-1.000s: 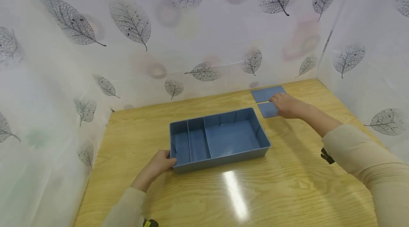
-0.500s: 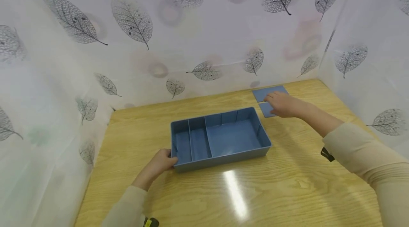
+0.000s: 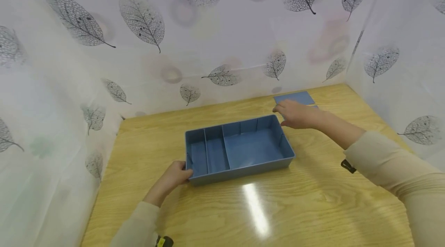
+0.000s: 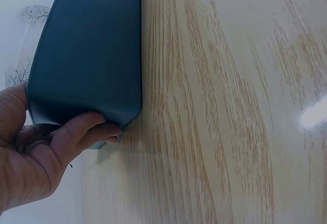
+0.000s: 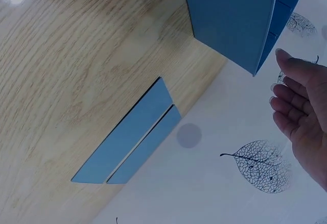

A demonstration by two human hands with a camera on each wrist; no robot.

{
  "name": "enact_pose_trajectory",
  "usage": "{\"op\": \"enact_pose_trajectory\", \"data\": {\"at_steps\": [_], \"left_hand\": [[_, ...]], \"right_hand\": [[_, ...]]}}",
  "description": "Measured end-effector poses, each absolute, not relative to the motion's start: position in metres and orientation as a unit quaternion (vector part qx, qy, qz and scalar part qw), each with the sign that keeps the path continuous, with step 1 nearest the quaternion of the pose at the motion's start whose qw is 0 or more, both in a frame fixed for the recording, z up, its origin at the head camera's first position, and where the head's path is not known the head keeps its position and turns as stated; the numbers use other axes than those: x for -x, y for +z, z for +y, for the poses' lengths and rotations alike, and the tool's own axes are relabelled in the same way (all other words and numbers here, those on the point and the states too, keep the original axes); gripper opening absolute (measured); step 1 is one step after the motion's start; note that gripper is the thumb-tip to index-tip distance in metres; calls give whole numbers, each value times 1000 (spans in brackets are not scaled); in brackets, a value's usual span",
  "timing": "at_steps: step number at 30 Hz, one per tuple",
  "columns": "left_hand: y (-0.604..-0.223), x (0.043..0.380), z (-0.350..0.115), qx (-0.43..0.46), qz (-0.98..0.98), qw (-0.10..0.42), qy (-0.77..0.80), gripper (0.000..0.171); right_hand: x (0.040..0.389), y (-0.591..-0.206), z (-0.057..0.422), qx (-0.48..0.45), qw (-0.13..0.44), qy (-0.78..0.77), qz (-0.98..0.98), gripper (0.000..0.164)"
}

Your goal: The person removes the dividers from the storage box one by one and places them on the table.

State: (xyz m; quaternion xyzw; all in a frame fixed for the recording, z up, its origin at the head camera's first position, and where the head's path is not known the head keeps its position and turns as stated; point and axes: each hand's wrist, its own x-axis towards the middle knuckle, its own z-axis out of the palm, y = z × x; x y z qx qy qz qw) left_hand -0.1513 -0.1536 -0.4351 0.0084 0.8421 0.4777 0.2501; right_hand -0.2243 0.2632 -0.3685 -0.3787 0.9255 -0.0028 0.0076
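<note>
A blue divided tray (image 3: 243, 172) sits on the wooden table, with two narrow compartments at its left and a wide one at its right. My left hand (image 3: 174, 173) grips its front left corner, thumb on the rim; in the left wrist view the fingers (image 4: 79, 132) curl under the end wall. By the tray's back right corner is my right hand (image 3: 297, 114), fingers loosely bent and holding nothing. The right wrist view shows a small gap between this hand (image 5: 306, 101) and the tray (image 5: 230, 15).
Two flat blue panels lie at the back right: a far one (image 3: 294, 97) and a near one (image 3: 315, 106), mostly hidden behind the right hand. Leaf-printed curtains (image 3: 222, 38) enclose the table (image 3: 149, 135) at the back and sides.
My right hand has moved left from the near panel to the tray's back right corner. The left hand stays at its corner, and the tray and panels have not visibly moved.
</note>
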Motion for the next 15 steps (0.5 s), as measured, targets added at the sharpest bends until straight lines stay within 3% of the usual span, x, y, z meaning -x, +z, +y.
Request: {"op": "enact_pose_trajectory", "data": {"at_steps": [15], "left_hand": [[-437, 151, -151, 3, 851, 239, 468, 33]], "right_hand": [[225, -356, 207, 438, -3, 73, 896, 41]]}}
